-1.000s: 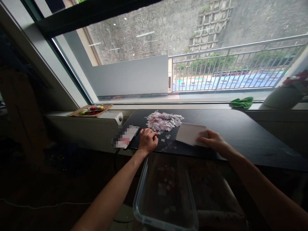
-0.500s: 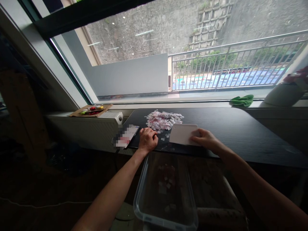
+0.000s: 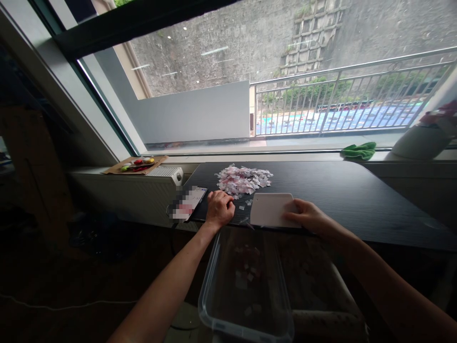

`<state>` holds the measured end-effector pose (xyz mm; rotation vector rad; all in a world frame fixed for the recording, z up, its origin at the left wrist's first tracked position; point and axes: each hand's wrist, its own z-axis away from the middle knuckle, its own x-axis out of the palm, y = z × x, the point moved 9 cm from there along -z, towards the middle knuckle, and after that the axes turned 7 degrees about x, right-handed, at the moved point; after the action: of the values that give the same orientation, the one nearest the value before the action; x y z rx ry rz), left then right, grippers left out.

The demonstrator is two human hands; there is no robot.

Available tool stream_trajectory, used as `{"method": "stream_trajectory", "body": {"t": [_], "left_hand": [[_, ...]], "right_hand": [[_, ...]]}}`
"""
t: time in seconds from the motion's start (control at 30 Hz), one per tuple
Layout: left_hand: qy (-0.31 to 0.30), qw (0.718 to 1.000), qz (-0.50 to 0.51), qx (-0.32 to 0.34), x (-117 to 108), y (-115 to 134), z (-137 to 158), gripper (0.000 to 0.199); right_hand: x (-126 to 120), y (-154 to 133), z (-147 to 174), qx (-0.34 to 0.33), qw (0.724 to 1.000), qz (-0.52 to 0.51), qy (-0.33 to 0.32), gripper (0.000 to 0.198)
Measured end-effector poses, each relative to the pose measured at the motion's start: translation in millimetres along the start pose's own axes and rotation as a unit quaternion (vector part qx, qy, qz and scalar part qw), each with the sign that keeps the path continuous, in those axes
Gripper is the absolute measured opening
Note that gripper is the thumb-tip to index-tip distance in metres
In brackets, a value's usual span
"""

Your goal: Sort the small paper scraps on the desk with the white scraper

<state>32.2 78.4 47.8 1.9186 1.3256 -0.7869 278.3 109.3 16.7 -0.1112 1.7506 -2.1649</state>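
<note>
Paper scraps [image 3: 244,180] are lying heaped; nearer than the scraps, the right hand [image 3: 313,216] is pinching a white board [image 3: 269,209], while the left hand [image 3: 219,208] is resting curled, whether around anything I cannot tell.

Scrap heap [image 3: 244,181] on table [image 3: 324,186], phone [image 3: 194,197] left, scraper [image 3: 269,209] front right, tub [image 3: 250,330] before, cloth [image 3: 359,151] behind

Daylight pours at us through the window [image 3: 214,62], pale reflections streaking it; down left, we lose the floor [image 3: 60,281] to shadow, the right hand [image 3: 307,214] slightly blurred.
</note>
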Motion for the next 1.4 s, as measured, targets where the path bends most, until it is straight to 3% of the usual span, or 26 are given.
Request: {"method": "stream_trajectory", "body": {"t": [0.13, 0.3, 0.4, 0.6, 0.83, 0.93, 1.1, 1.4], "left_hand": [[0.002, 1.0, -0.003, 0.0, 1, 0, 0, 0.015], [0.004, 1.0, -0.002, -0.001, 1, -1, 0, 0.016], [0.006, 1.0, -0.002, 0.001, 1, -1, 0, 0.016], [0.007, 1.0, -0.003, 0.0, 1, -2, 0, 0.015], [0.009, 1.0, 0.0, -0.002, 1, -2, 0, 0.015], [0.007, 1.0, 0.002, -0.004, 1, -1, 0, 0.016], [0.011, 1.0, 0.003, -0.001, -1, 0, 0, 0.015], [0.017, 1.0, 0.002, -0.015, 0, -4, 0, 0.017]], "right_hand": [[-1, 0, 3, -0.001, 1.0, -0.001, -0.009, 0.031], [-13, -1, 2, -0.026, 0.999, 0.033, 0.033, 0.026], [-10, 1, -3, -0.033, 0.999, 0.034, 0.014, 0.025], [-16, -14, -28, -0.084, 0.99, 0.023, 0.112, 0.026], [12, -27, -34, -0.087, 0.99, 0.067, 0.089, 0.019], [6, -21, -29, -0.068, 0.995, 0.049, 0.062, 0.02], [-10, -13, -34, -0.054, 0.993, 0.013, 0.106, 0.024], [25, -15, -33, -0.034, 0.996, 0.074, 0.04, 0.018]]}}
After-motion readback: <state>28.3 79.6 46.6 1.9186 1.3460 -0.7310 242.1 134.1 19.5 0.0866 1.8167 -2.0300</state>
